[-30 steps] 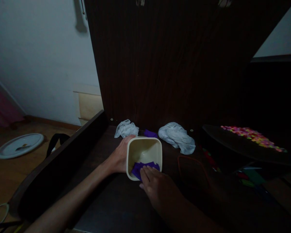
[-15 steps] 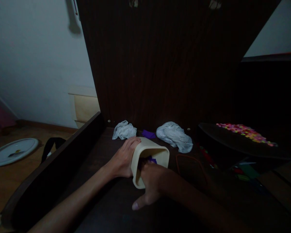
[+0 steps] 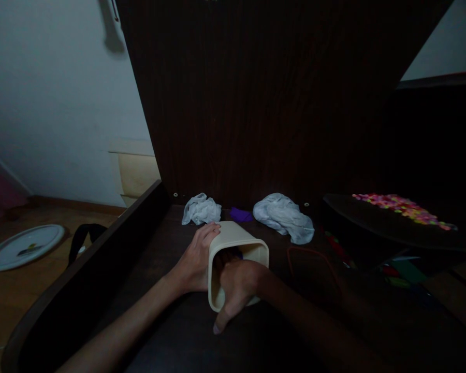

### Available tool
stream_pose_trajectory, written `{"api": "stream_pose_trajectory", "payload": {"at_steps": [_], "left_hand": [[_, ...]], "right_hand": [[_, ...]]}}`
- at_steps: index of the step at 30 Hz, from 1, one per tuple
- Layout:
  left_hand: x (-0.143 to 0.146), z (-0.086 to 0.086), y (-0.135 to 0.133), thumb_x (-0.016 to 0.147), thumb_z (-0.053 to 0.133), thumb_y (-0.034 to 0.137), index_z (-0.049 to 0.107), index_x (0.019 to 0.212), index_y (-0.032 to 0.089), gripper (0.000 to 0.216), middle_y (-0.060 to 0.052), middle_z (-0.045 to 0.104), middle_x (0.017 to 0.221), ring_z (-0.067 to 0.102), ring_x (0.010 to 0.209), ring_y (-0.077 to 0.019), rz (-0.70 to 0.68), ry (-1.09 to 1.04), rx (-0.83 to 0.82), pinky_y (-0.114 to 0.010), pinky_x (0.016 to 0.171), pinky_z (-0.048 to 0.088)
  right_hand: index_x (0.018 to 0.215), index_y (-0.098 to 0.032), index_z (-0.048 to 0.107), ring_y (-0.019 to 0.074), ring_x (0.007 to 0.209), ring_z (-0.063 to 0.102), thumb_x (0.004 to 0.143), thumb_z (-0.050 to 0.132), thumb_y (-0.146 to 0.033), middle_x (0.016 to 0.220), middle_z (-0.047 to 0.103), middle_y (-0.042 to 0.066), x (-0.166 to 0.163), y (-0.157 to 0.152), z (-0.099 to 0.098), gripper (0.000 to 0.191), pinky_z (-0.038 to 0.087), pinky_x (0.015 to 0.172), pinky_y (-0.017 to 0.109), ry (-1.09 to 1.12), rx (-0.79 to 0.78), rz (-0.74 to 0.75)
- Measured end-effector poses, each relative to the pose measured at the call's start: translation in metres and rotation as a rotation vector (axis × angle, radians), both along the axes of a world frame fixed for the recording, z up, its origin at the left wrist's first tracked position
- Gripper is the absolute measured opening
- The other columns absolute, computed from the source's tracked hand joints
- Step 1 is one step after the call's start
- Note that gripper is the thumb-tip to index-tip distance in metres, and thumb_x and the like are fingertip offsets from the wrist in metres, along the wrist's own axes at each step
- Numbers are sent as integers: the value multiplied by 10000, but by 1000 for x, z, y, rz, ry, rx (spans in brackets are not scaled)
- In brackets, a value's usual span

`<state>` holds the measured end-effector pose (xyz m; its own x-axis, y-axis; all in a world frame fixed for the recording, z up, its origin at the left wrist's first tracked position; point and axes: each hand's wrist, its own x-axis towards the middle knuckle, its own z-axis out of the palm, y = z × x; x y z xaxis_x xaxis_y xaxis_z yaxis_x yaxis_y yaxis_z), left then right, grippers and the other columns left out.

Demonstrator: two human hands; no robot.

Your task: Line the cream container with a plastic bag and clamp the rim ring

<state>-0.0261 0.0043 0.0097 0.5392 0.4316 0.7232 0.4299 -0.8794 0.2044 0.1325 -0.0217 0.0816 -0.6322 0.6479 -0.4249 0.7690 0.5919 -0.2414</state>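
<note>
A cream plastic container (image 3: 235,233) lies on its side, its wide mouth facing me. My left hand (image 3: 197,259) grips its left side, with the fingers over the top. Through the mouth reaches my right hand (image 3: 238,282), its fingers inside and its thumb outside below the rim. A bit of purple cloth (image 3: 239,253) shows by the right fingertips; the fingers seem pressed onto it, though the dark interior hides most of it. Just behind the container lies a folded purple piece (image 3: 241,214), with a crumpled white cloth or bag (image 3: 202,210) to its left.
Another crumpled white bundle (image 3: 282,217) lies right of the purple piece. A reddish-brown loop (image 3: 312,250) is farther right. Small colourful pieces (image 3: 406,210) sit on a dark raised surface. A raised dark edge (image 3: 101,259) borders the left; a white round lid-like thing (image 3: 25,246) is on the floor.
My right hand has gone deeper into the container, and less of the purple cloth shows. The container's mouth has tilted slightly. My left hand keeps its grip.
</note>
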Motion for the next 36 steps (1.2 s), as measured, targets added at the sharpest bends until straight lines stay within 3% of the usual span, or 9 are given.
{"api": "stream_pose_trajectory", "payload": {"at_steps": [6,11,19,24,27,36], "left_hand": [[-3,-4,-1,679,835,386,156,1547,239,1112,-224,429,1448,426,1377,-455,0,-27,-42,-650,1105,388],[-8,-9,1,711,813,382,187,1546,256,1052,-211,445,1453,448,1373,-428,-18,-87,-57,-627,1107,401],[-7,-11,2,701,806,353,199,1538,236,1041,-219,440,1452,450,1365,-431,-1,-101,-56,-638,1085,418],[-7,-12,2,704,807,346,218,1537,254,1024,-206,453,1455,466,1356,-440,0,-118,-79,-643,1072,433],[-7,-12,4,732,794,395,219,1544,261,1004,-203,449,1452,469,1351,-439,-4,-124,-81,-654,1071,438],[-9,-10,6,776,760,431,181,1571,272,996,-197,456,1472,478,1355,-438,-25,-122,-88,-660,1082,442]], "right_hand": [[1042,-22,784,386,1087,701,685,803,-567,1091,747,265,-5,-7,1,652,528,973,435,-90,28,150],[1194,36,710,404,1277,586,736,765,-509,1284,652,309,-6,-8,-8,714,434,1099,452,-14,84,198],[1032,51,760,411,1158,646,778,695,-350,1147,705,321,-2,-16,-17,480,488,1011,475,148,154,209],[1234,-6,679,376,1242,594,818,656,-361,1333,628,283,1,-23,-20,547,447,1056,486,273,204,149],[1316,26,606,371,1269,575,850,640,-367,1377,586,302,4,-29,-17,610,436,1076,474,282,215,136],[1340,111,558,418,1316,544,936,590,-368,1394,533,361,4,-49,-2,628,422,1127,491,236,278,140]]}}
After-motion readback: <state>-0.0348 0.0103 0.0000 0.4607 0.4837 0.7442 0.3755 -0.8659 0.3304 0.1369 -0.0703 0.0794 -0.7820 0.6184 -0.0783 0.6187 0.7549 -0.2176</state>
